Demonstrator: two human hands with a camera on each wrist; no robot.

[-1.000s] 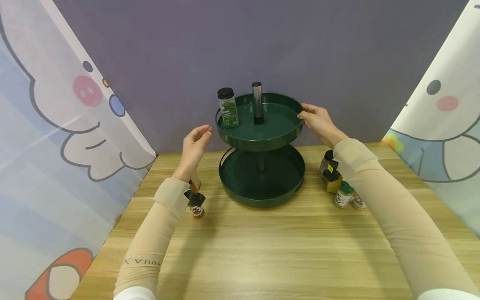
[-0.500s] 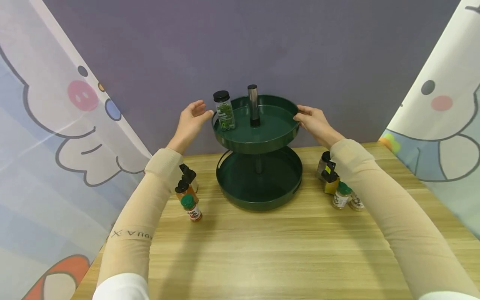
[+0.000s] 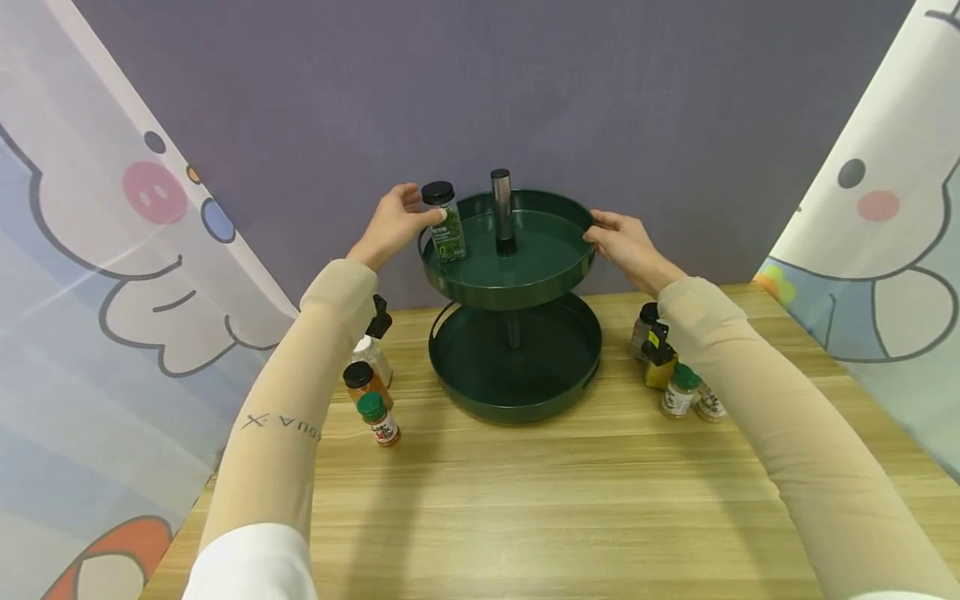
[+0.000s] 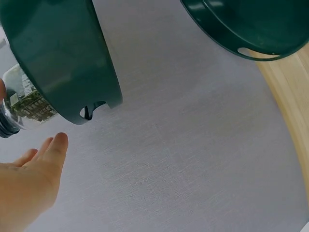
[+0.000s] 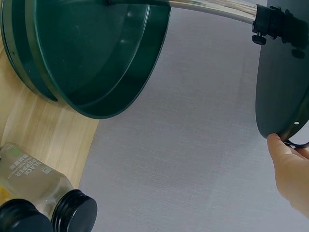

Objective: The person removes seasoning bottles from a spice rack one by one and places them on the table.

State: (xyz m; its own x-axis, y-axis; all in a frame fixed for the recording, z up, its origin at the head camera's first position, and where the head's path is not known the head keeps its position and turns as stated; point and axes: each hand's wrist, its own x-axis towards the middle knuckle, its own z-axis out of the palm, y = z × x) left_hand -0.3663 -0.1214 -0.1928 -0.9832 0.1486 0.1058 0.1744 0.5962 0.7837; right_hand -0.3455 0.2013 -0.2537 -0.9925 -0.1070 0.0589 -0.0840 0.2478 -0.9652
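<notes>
A two-tier dark green tray stand with an upper tray [image 3: 517, 296] and a lower tray [image 3: 517, 411] stands on the table. On the upper tray's left side is a black-lidded jar [image 3: 448, 242] of green flakes. My left hand [image 3: 392, 229] is around this jar, thumb overlapping its front just under the lid. In the left wrist view the straight fingers [image 4: 54, 152] sit apart from the jar [image 4: 34, 104]. At the upper tray's right side, my right hand [image 3: 630, 248] pinches the rim; the right wrist view shows the thumb by the handle cutout.
Left of the stand are jars with white [image 3: 373, 358], black [image 3: 362, 379] and green [image 3: 378, 412] caps. More stand at right, including a black-lidded pepper jar [image 5: 36, 176] and a green-capped jar [image 3: 680, 396]. A grey wall [image 3: 300, 100] rises behind the table [image 3: 510, 508].
My left hand has risen from beside the upper tray and moved right to the jar, its thumb now over the jar's front. The right hand has stayed on the rim.
</notes>
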